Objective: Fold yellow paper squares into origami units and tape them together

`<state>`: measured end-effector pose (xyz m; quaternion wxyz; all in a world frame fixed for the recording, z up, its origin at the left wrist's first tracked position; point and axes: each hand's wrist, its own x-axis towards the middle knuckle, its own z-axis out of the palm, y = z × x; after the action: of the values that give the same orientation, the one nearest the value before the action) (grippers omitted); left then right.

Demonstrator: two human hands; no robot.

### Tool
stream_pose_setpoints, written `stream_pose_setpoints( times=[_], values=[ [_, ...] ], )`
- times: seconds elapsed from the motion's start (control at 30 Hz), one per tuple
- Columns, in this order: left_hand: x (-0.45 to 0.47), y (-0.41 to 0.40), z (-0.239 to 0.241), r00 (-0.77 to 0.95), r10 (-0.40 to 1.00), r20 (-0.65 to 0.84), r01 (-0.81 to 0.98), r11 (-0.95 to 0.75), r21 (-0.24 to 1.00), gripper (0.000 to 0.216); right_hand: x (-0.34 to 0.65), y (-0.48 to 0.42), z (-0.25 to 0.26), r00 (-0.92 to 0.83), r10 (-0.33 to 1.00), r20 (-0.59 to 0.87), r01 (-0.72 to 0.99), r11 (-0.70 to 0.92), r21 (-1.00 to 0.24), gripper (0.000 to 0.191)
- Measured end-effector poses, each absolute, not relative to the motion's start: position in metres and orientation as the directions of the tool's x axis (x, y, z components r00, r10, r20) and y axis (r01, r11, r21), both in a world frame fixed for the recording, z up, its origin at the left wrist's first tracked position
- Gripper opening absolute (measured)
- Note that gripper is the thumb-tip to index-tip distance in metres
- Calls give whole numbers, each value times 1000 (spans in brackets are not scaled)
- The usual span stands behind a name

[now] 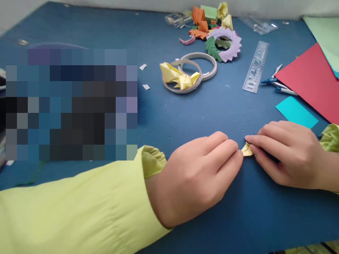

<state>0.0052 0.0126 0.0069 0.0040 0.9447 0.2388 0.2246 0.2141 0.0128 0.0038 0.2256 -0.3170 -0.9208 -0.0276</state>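
Note:
A small folded piece of pale yellow paper (247,150) lies on the blue table (217,109), pinched between both hands. My left hand (196,176), in a yellow-green sleeve, has its fingers curled and pressed against the paper's left side. My right hand (286,155) reaches in from the right, fingers together, holding the paper's right side down. Most of the paper is hidden under the fingers.
Two tape rolls (197,68) with folded yellow paper pieces (180,77) lie further back. A purple and green paper ring (225,45), orange pieces (199,24), a clear ruler (256,67), a compass (278,86), red paper (312,79) and a cyan slip (296,112) sit at the back right.

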Motion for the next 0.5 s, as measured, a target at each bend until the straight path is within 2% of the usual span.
stream_pose_setpoints(
  times=[0.2, 0.33, 0.5],
  values=[
    [2, 15, 8, 775, 431, 463, 491, -871, -11, 12, 212, 2, 6, -728, 524, 443, 555, 829, -69, 17],
    [3, 15, 6, 758, 454, 468, 527, -849, -30, 11, 212, -2, 8, -751, 489, 443, 526, 849, -46, 16],
    [2, 15, 7, 764, 420, 489, 497, -867, -32, 14, 213, -1, 5, -747, 487, 452, 522, 851, -53, 14]
  ],
)
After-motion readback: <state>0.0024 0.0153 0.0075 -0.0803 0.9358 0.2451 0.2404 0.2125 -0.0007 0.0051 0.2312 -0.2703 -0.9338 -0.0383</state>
